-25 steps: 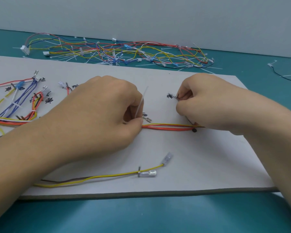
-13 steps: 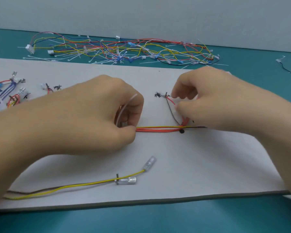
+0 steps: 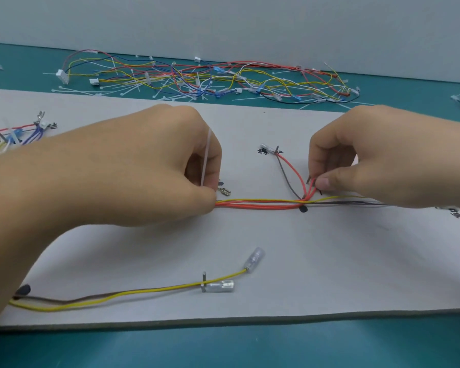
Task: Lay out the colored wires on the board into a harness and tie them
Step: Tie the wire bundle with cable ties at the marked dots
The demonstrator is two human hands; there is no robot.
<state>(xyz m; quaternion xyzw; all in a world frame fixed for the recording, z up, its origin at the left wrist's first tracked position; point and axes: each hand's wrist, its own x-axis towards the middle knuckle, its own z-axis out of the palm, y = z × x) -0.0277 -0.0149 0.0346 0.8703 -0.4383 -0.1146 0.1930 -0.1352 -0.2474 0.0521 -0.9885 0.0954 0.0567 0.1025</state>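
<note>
While my left hand [image 3: 144,166] pinches the red-and-yellow wire bundle [image 3: 258,204] mid-frame on the flat grey board [image 3: 329,261], a thin white plastic cable tie [image 3: 206,158] tucked in its curled fingers, my right hand [image 3: 383,160] pinches a red wire end [image 3: 313,187]; a hard tug might splay the untied bundle.

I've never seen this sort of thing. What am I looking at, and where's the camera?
No machine here: a person works with bare hands, filmed by a camera worn on the head, looking down. A pale board lies on a teal table. The left hand pinches one end of a red and yellow wire bundle lying on the board, and holds a white cable tie too. The right hand pinches a red wire branching off the bundle. Nearer the camera lie a yellow wire and a brown wire. Behind the board sits a tangled pile of wires and ties.
</note>
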